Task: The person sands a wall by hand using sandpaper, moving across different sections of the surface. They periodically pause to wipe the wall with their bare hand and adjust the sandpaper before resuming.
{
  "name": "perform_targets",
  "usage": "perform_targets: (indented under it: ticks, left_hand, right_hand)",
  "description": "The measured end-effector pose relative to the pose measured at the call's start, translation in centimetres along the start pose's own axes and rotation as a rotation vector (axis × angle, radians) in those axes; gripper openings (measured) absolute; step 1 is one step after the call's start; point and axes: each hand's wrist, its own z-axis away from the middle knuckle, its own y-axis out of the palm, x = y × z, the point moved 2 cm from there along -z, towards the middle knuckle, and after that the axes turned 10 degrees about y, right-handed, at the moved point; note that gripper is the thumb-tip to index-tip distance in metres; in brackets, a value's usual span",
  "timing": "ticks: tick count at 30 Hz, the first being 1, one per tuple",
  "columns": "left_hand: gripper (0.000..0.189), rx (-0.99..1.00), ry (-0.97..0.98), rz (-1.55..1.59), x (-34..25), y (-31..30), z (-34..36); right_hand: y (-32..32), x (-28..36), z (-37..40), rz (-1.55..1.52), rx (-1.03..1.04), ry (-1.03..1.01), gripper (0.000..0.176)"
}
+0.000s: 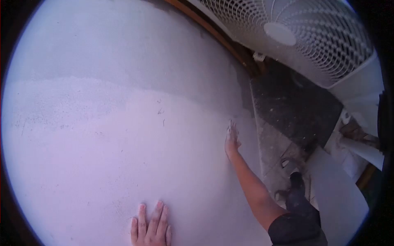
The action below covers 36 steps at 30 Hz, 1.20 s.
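Observation:
A broad, pale white surface (123, 160) fills most of the head view, with a greyer band along its far side and small dark specks and scratches. My left hand (152, 228) lies flat on it at the bottom, fingers stretched out and a little apart. Farther off to the right, my right hand (232, 137) is at the surface near its right edge, seen from the side with its fingers extended. Whitish dust or residue covers its fingers. No tool shows in either hand.
A white fan-type grille (316, 37) stands at the upper right, beyond a brown strip (213, 28) along the surface's far edge. Below lie a dark mat (291, 102) and dirty floor tiles (269, 141). A pale flat panel (336, 197) is at the lower right, near my shod feet.

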Motion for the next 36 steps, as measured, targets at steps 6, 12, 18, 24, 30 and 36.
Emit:
perform_targets:
  ticks: [6, 12, 18, 24, 30, 36]
  left_hand:
    - [0.052, 0.074, 0.050, -0.133, -0.3, 3.0, 0.5]
    - [0.051, 0.129, -0.055, -0.033, -1.3, 2.6, -0.2]
    - [0.056, 0.177, -0.045, 0.034, -1.6, 1.4, -1.5]
    - [0.051, 0.085, -0.030, -0.089, -2.0, 2.0, -1.5]
    - [0.050, 0.094, -0.075, -0.062, -1.8, 2.9, -1.5]
    - [0.050, 0.096, -0.063, -0.110, -2.0, 4.4, -1.0]
  right_hand:
    - [-21.7, -9.1, 10.6, -1.527, -0.260, -0.259, 0.059]
    - [-15.7, -8.5, 6.0, -1.929, -0.234, -0.252, 0.061]
    - [4.7, -4.7, -2.7, -1.852, 0.059, 0.409, 0.053]
    - [-10.7, -3.5, 7.0, -1.619, -0.171, -0.120, 0.069]
    - [-14.2, -8.2, 6.9, -1.647, -0.451, -0.418, 0.069]
    - [11.6, 0.7, -4.5, -2.099, 0.178, 0.336, 0.058]
